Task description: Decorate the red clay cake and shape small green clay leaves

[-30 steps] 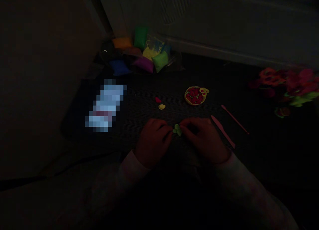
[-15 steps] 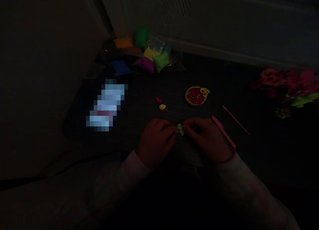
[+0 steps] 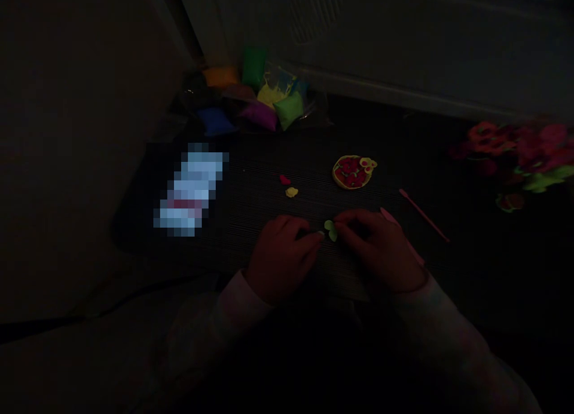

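In dim light, my right hand (image 3: 379,247) pinches the edge of a small pale green clay piece (image 3: 330,230) with rounded, petal-like lobes. Just to its left, my left hand (image 3: 284,255) is closed, thumb and forefinger together on a small pale green bit of clay (image 3: 321,234). A narrow gap shows between the two green pieces. Beyond my left hand lie a yellow clay lump (image 3: 291,192) and a red clay lump (image 3: 284,179). A round yellow-rimmed clay piece (image 3: 352,172) with red filling and a small yellow bow-like part sits farther back.
A pink clay knife (image 3: 391,217) lies partly under my right hand, a thin pink tool (image 3: 424,215) beside it. Coloured clay packets (image 3: 289,109) lie against the wall. At left is a lit, blurred phone screen (image 3: 192,190); at right, a colourful clay heap (image 3: 542,151).
My right hand has shifted slightly right with the lobed green piece, away from my left fingertips. A gap has opened, and a small green bit now shows at the left fingertips.
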`<state>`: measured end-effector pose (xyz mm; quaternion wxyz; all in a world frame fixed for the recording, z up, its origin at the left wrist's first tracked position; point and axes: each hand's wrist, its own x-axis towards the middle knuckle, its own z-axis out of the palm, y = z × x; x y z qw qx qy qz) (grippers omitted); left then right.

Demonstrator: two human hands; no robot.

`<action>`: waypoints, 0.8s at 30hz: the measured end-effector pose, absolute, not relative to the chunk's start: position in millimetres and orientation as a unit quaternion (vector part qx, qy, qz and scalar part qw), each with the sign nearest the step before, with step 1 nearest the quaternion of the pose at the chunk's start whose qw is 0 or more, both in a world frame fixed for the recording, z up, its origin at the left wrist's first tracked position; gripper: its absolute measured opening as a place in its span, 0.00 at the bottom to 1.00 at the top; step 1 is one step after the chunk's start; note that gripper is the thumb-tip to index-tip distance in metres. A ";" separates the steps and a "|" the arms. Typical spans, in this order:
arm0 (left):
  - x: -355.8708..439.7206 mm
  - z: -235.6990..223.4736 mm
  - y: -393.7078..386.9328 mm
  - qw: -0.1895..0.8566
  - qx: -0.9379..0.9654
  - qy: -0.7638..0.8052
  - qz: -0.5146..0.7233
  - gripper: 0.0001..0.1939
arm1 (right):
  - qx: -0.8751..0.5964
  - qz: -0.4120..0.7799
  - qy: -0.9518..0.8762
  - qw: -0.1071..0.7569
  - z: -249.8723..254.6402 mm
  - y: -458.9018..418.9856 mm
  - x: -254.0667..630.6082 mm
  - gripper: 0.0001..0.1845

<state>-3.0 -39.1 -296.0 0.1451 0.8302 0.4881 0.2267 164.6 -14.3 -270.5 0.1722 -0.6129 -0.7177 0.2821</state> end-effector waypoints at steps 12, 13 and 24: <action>-3.8 -296.2 -37.8 0.170 0.820 0.480 0.261 0.07 | -0.580 0.267 -0.751 0.170 -273.3 -15.8 158.8 0.05; -3.9 -295.6 -37.6 0.172 0.817 0.483 0.265 0.07 | -0.580 0.268 -0.750 0.170 -273.6 -15.7 159.0 0.05; -2.8 -294.8 -38.8 0.170 0.809 0.494 0.268 0.09 | -0.582 0.263 -0.753 0.158 -275.0 -17.0 158.8 0.06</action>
